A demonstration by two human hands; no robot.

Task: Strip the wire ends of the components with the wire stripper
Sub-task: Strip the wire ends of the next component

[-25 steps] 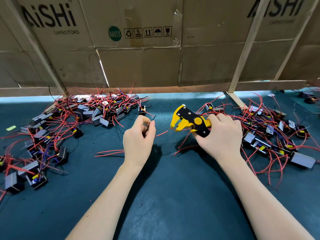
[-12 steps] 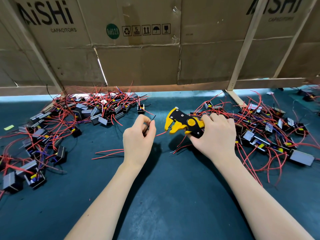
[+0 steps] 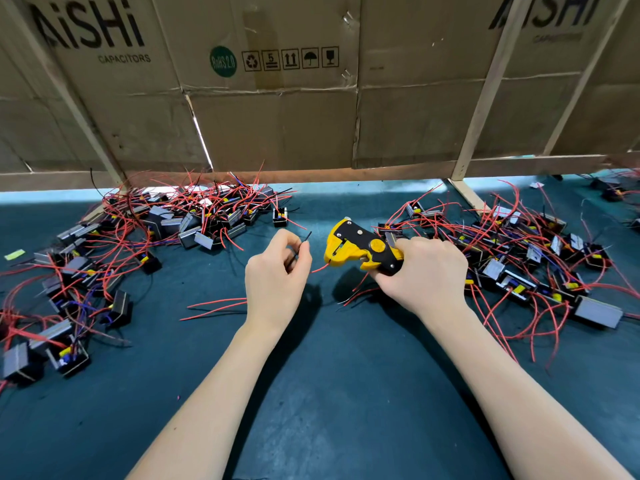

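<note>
So my right hand (image 3: 427, 275) has slid the wire stripper (image 3: 360, 249) in toward the middle of the tabletop over the last second, fingers wrapped tight round the handles, and its yellow nose now sits right on a red wire end (image 3: 320, 268). My left hand (image 3: 275, 275) hasn't budged, pinching a thin black wire (image 3: 302, 245) between thumb and fingertip. Looks like a squeeze comes next. Component piles sit toward the far-left (image 3: 194, 220) and right edges (image 3: 519, 258).
</note>
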